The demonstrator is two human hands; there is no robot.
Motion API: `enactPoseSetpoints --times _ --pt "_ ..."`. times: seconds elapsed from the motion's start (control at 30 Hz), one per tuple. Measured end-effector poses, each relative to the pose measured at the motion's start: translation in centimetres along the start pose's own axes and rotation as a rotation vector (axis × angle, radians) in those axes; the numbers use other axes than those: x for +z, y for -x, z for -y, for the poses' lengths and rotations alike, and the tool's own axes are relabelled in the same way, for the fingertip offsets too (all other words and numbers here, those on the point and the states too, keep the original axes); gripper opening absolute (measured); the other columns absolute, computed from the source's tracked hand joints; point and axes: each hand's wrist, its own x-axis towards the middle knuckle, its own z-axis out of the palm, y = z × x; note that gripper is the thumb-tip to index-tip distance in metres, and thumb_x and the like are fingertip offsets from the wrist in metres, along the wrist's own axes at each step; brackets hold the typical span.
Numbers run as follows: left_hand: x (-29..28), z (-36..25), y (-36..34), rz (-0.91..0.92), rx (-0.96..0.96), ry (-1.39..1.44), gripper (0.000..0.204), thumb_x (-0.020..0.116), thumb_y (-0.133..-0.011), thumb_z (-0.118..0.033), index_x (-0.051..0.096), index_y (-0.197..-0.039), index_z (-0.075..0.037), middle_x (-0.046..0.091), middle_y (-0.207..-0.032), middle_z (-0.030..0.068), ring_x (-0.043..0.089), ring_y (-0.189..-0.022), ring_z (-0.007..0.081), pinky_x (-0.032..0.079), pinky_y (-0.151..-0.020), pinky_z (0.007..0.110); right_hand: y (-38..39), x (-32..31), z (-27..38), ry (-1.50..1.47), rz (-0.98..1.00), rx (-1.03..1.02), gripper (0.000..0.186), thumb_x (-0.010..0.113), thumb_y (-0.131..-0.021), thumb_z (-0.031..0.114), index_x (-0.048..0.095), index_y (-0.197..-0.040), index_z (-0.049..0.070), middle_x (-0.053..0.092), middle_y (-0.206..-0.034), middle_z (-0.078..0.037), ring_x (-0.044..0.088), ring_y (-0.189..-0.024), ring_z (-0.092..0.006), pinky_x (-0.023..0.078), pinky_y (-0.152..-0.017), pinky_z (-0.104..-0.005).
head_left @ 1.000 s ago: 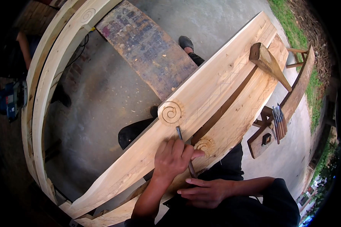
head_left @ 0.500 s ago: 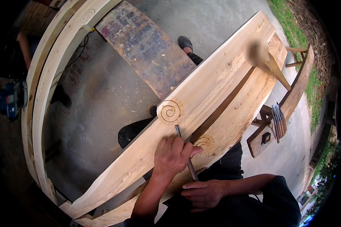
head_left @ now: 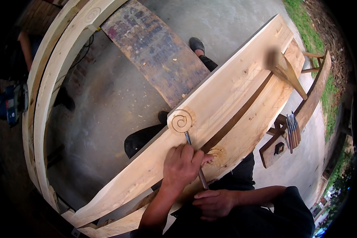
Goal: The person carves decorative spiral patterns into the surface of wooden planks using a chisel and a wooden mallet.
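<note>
My left hand (head_left: 181,164) is closed around the shaft of a carving chisel (head_left: 203,178), its thumb stretched out to the right. At the lower end of the wooden handle, my right hand (head_left: 217,204) is wrapped round the butt. The metal blade meets the lower edge of a carved spiral (head_left: 182,121) on a long pale wooden plank (head_left: 226,93). Closer to me, a second plank (head_left: 246,123) bears another carved spiral (head_left: 216,154), partly behind my left thumb. Pencilled zigzag lines run along both planks.
A wooden mallet (head_left: 289,73) lies across the planks at upper right. Several chisels (head_left: 293,133) and a small black object (head_left: 279,148) rest on a bench (head_left: 267,154). A stained board (head_left: 154,51) lies beyond. At left, a person's hand holds a blue power tool (head_left: 10,104) beside curved beams (head_left: 47,87).
The chisel's blade has come slightly closer to the spiral and now meets its lower edge. Both hands keep their hold. The whole view has shifted a little.
</note>
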Motion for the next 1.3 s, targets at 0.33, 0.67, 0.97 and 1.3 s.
enactPoseSetpoints --times 0.33,0.67,0.97,1.3 --pt "-0.1 0.0 0.1 -0.026 0.058 0.022 0.058 0.087 -0.086 -0.053 0.049 -0.071 -0.012 0.036 -0.073 0.0070 0.051 -0.062 0.0278 0.042 -0.058 0.040 -0.6 -0.6 0.9 0.011 -0.016 0.001 0.024 0.086 -0.093 0.021 0.075 -0.081 0.004 0.077 -0.096 -0.016 0.079 -0.109 -0.0350 0.061 -0.113 -0.0551" --pt "-0.2 0.1 0.5 -0.026 0.102 0.014 0.053 0.085 -0.093 -0.050 0.050 -0.075 -0.015 0.041 -0.078 0.0044 0.055 -0.068 0.0240 0.042 -0.063 0.040 -0.6 -0.5 1.5 -0.035 -0.040 -0.004 0.022 0.086 -0.092 0.016 0.076 -0.092 -0.004 0.072 -0.095 -0.016 0.075 -0.109 -0.0369 0.057 -0.116 -0.0572" --pt "-0.1 0.1 0.6 -0.053 0.099 0.019 0.054 0.086 -0.089 -0.051 0.051 -0.073 -0.013 0.038 -0.075 0.0060 0.051 -0.063 0.0268 0.042 -0.059 0.040 -0.9 -0.7 1.5 -0.024 -0.022 -0.019 0.021 0.085 -0.093 0.016 0.076 -0.091 -0.004 0.072 -0.093 -0.016 0.076 -0.108 -0.0359 0.058 -0.116 -0.0569" --pt "0.0 0.1 0.8 -0.017 0.077 0.022 0.051 0.087 -0.093 -0.045 0.050 -0.074 -0.014 0.038 -0.078 0.0040 0.047 -0.063 0.0241 0.040 -0.059 0.039 -0.4 -0.3 1.3 -0.022 -0.037 0.013 0.021 0.086 -0.092 0.016 0.076 -0.086 -0.002 0.076 -0.095 -0.016 0.079 -0.109 -0.0342 0.061 -0.114 -0.0536"
